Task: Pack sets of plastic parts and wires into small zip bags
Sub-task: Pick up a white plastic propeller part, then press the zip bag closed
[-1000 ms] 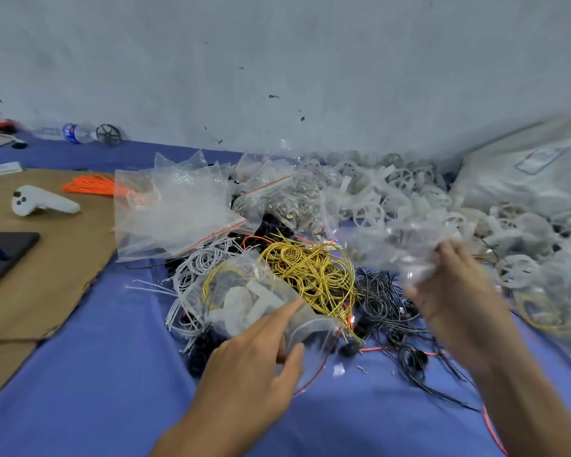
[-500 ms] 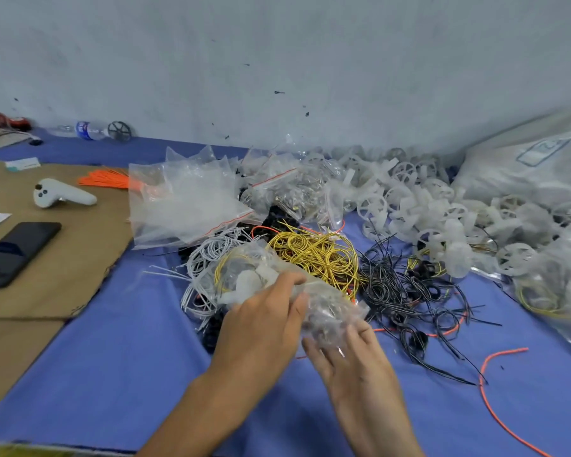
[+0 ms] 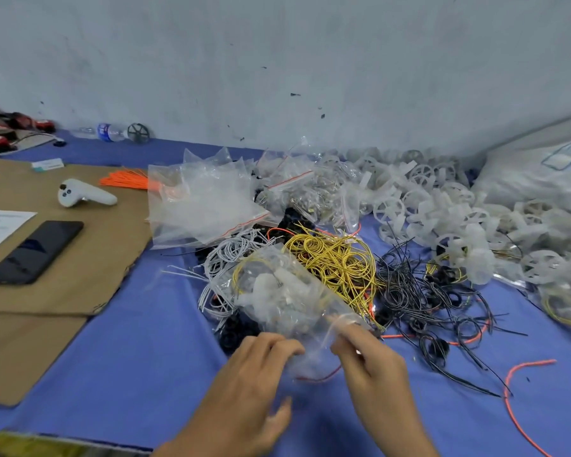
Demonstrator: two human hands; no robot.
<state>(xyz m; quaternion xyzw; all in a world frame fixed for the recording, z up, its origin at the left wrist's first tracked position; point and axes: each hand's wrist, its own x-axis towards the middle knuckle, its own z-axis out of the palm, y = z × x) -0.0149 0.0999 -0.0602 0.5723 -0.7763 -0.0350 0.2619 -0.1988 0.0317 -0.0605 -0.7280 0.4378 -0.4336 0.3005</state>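
Note:
A small clear zip bag (image 3: pixel 284 295) holds white plastic parts and a yellow wire loop. It lies tilted over the wire piles, its near end toward me. My left hand (image 3: pixel 254 374) pinches that near end from the left. My right hand (image 3: pixel 370 361) pinches it from the right, fingers on the bag's strip. Behind the bag lie yellow wires (image 3: pixel 337 258), white wires (image 3: pixel 228 255), black wires (image 3: pixel 419 298) and a heap of white plastic wheels (image 3: pixel 442 219). A stack of empty zip bags (image 3: pixel 205 206) sits at the back left.
Blue cloth (image 3: pixel 129 357) covers the table. Brown cardboard (image 3: pixel 89 258) at left carries a black phone (image 3: pixel 33 252), a white controller (image 3: pixel 83 194), orange ties (image 3: pixel 129 181) and a paper. Loose orange wire (image 3: pixel 515 387) lies at right. A large white sack (image 3: pixel 541 173) fills the far right.
My right hand came down from holding bags over the wheel heap and joined my left hand at the filled bag. Both hands slid to the bag's near end.

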